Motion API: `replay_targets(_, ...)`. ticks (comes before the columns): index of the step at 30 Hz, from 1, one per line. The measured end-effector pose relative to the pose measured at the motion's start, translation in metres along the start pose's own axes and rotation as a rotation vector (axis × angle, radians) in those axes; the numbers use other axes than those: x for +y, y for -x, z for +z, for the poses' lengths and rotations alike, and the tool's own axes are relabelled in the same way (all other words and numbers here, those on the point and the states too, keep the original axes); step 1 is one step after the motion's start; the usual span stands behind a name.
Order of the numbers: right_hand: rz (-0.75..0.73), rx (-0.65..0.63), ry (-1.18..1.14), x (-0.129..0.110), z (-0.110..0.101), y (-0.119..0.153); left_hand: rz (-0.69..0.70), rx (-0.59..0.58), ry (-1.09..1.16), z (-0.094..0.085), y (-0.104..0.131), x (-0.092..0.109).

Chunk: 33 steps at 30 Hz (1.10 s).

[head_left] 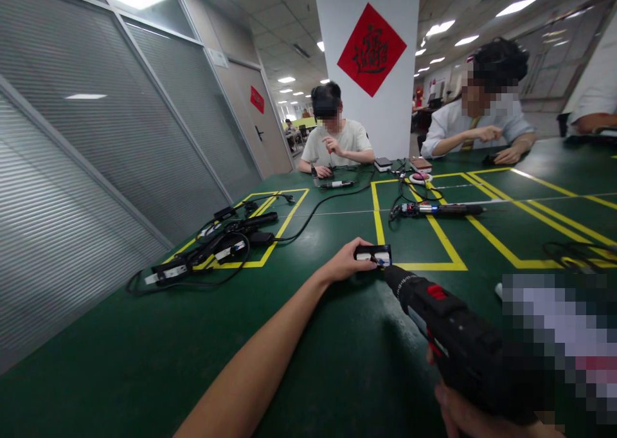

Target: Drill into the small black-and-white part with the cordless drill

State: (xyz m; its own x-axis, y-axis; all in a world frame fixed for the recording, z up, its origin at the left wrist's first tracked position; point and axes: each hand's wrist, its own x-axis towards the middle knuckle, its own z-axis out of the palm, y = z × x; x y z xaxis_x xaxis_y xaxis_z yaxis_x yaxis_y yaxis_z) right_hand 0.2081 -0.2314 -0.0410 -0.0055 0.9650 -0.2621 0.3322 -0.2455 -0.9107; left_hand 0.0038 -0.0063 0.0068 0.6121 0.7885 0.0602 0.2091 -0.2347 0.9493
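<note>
My left hand point(346, 262) is closed on the end of a small black box point(373, 250) with white on its near side, resting on the green table. A black cordless drill point(457, 325) with red buttons is in my right hand point(456, 402), whose fingers wrap round the grip at the lower right. The drill points forward and left. Its bit point(379, 262) reaches the near side of the box, though I cannot tell whether it is in a screw. Most of my right hand is hidden behind the drill.
Black devices with cables point(226, 248) lie at the left. A long black electric tool point(436, 209) with a coiled cord lies beyond the box. Yellow tape point(424, 266) marks rectangles on the green table point(308, 335). Two people point(337, 139) sit across it.
</note>
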Motion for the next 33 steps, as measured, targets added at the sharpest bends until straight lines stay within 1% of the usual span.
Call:
replay_targets(2,0.004,0.002,-0.006,-0.008,-0.003,0.003,-0.002,-0.003,0.002,0.0,0.0,0.001)
replay_targets(5,-0.026,0.0,-0.073,-0.022,-0.006,0.007,-0.005,0.0,-0.013,-0.001,0.001,0.003)
replay_targets(8,-0.01,-0.024,-0.113,-0.029,-0.008,0.009,-0.008,0.006,-0.027,-0.001,0.001,0.003)
replay_targets(10,0.02,-0.038,-0.111,-0.029,-0.007,0.009,-0.008,0.006,-0.027,-0.001,0.001,0.004)
replay_targets(16,-0.004,-0.023,-0.06,-0.025,-0.007,0.009,-0.009,0.004,-0.01,-0.001,0.001,0.002)
replay_targets(19,-0.005,-0.036,-0.066,-0.023,-0.007,0.008,-0.002,0.004,-0.007,0.0,0.001,0.002)
replay_targets(21,-0.022,-0.051,-0.099,-0.026,-0.007,0.008,0.005,0.005,-0.012,-0.001,0.001,0.002)
replay_targets(23,-0.039,-0.038,-0.104,-0.031,-0.008,0.01,0.012,0.001,-0.015,-0.001,0.001,0.001)
replay_targets(25,-0.043,-0.01,-0.055,-0.036,-0.009,0.011,0.016,-0.002,-0.015,-0.001,0.001,0.001)
replay_targets(27,-0.033,-0.009,-0.004,-0.037,-0.01,0.011,0.015,0.001,-0.017,-0.001,0.0,0.0)
replay_targets(30,0.012,-0.044,-0.005,-0.03,-0.01,0.007,0.014,0.011,-0.037,-0.001,-0.001,-0.002)
replay_targets(33,-0.002,-0.061,-0.007,-0.022,-0.008,0.004,0.019,0.022,-0.057,-0.001,-0.002,-0.005)
